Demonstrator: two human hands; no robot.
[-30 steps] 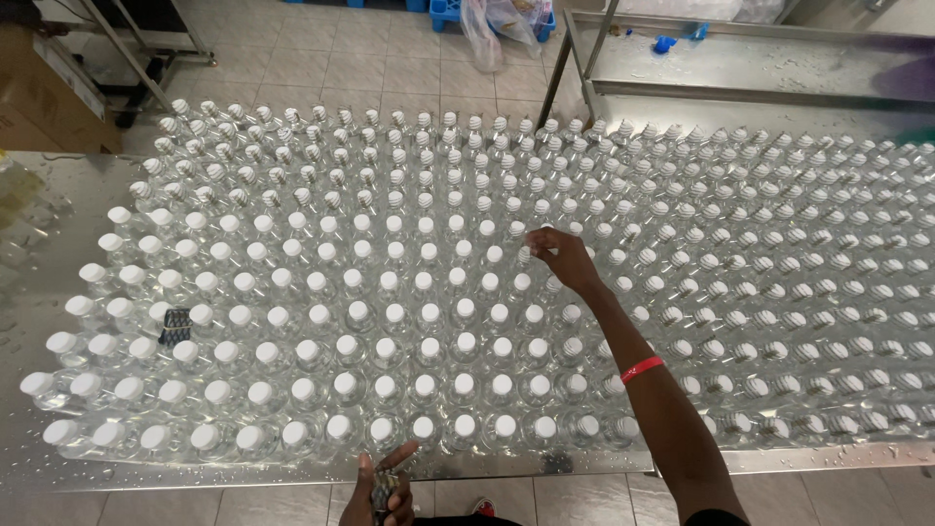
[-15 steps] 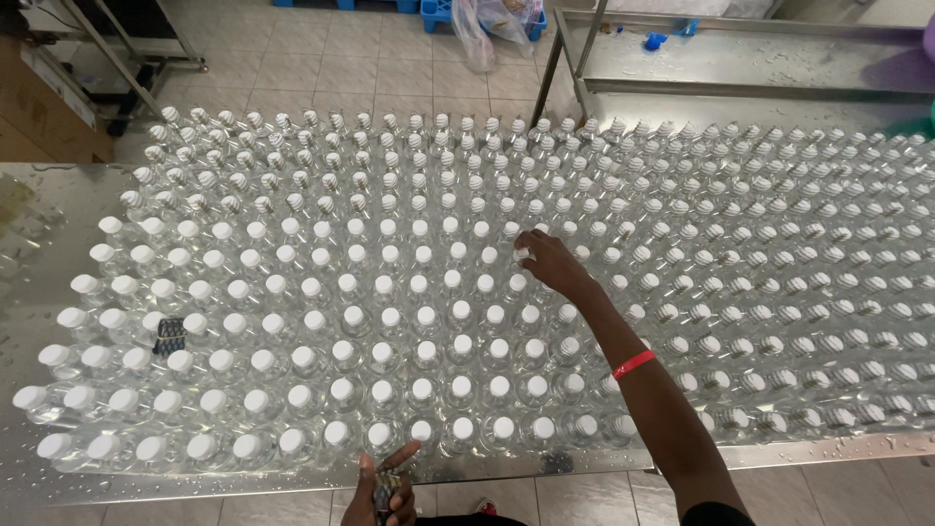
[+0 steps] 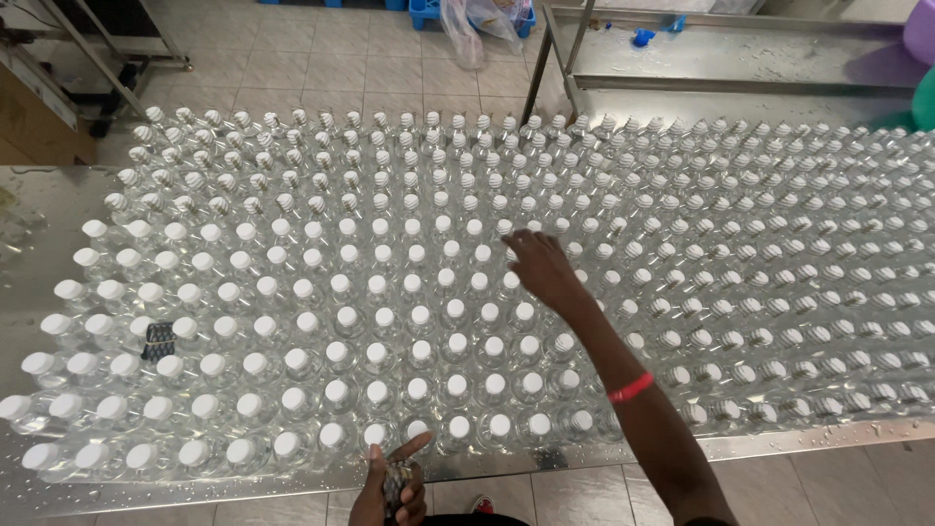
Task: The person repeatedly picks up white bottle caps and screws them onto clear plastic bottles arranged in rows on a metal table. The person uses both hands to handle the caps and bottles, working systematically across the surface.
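Clear plastic bottles (image 3: 458, 321) fill the steel table (image 3: 39, 209) in tight rows, several hundred of them, too many and too small at the far edge to count exactly. They fall into two groups. Left of and below the right hand (image 3: 541, 271) the bottles wear flat white caps (image 3: 339, 317), roughly a hundred or more. Beyond the hand and to its right the necks stand bare, showing threaded tops (image 3: 740, 244).

The right hand is stretched out over the rows, palm down, fingers loosely spread, its fingertips touching a bottle top at the border between the capped and uncapped groups; whether it pinches a cap there cannot be told. One red band (image 3: 631, 388) circles that wrist.

The left hand (image 3: 392, 479) hangs at the near table edge, just below the closest row, curled around a small handful of what appear to be caps, thumb raised.

Among the capped bottles well left of the left hand lies one small dark object (image 3: 159, 340), its kind unclear.

Beyond the bottles, far past the right hand, stands one steel frame table (image 3: 740, 58) with a blue bit on it. A clear bag (image 3: 477, 24) and a blue crate (image 3: 427, 10) sit on the tiled floor. A brown box (image 3: 29, 117) lies far left.
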